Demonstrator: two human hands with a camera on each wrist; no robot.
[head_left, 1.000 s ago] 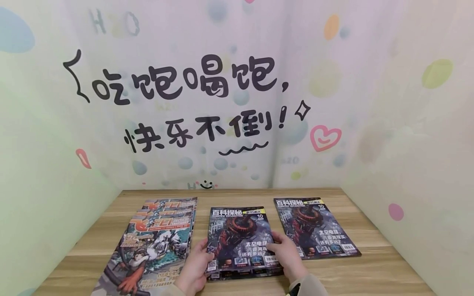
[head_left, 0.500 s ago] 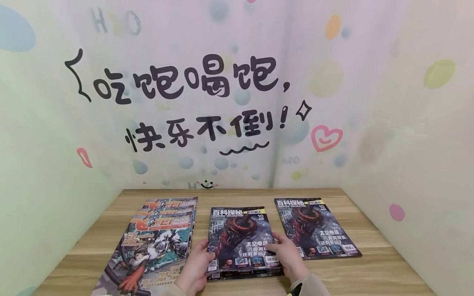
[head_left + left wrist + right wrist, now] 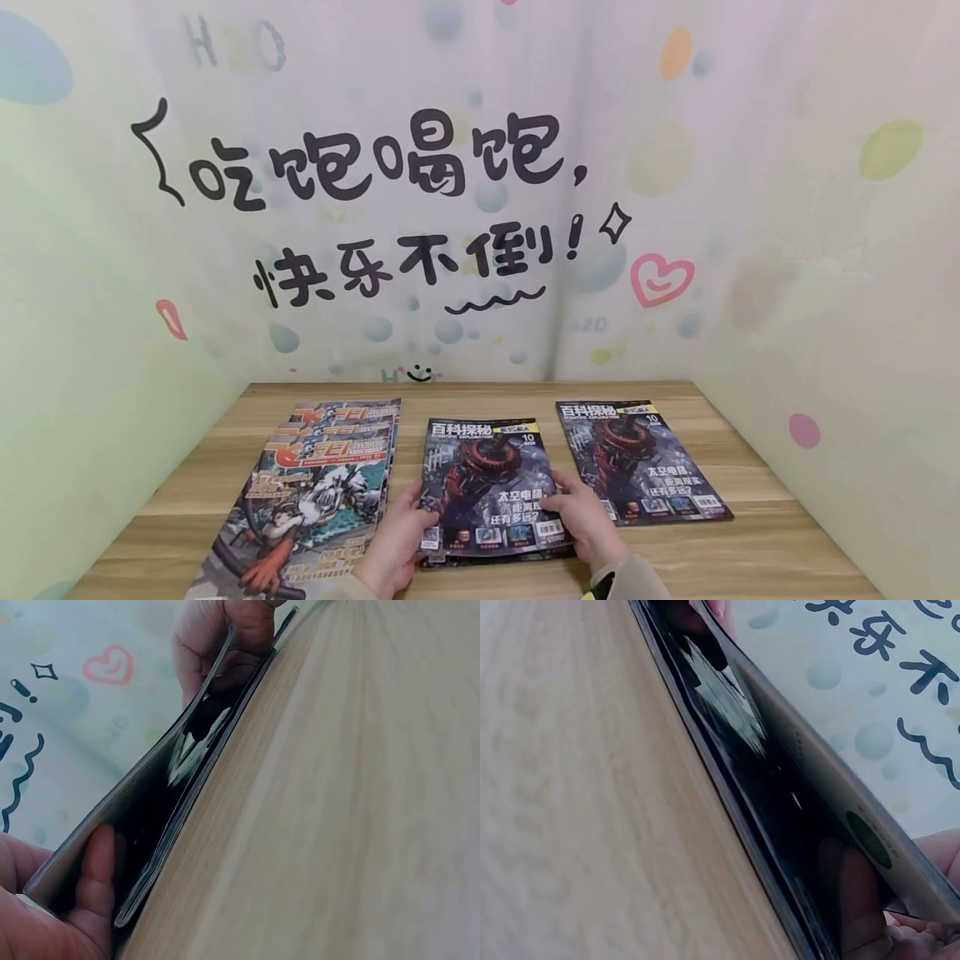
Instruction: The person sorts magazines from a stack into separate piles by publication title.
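Both hands hold one dark science magazine (image 3: 487, 483) by its left and right sides, over the middle of the table. My left hand (image 3: 397, 533) grips the left edge, thumb on the cover and fingers underneath. The right hand (image 3: 588, 517) pinches the opposite edge in the same way. A dark gap shows below the held magazine in both wrist views. Beneath it, more magazines (image 3: 202, 780) lie flat, their glossy top cover reflecting light. Only a thin strip of their near edge shows in the head view.
On the left, several comic-style magazines (image 3: 300, 517) lie overlapped in a fanned stack. Another dark science magazine (image 3: 637, 467) lies to the right, near the right hand. The wooden table (image 3: 780, 533) ends at printed fabric walls (image 3: 480, 350) behind and at both sides.
The held magazine has shifted slightly and now covers more of the magazine beneath. Both hands keep their grip in nearly the same place.
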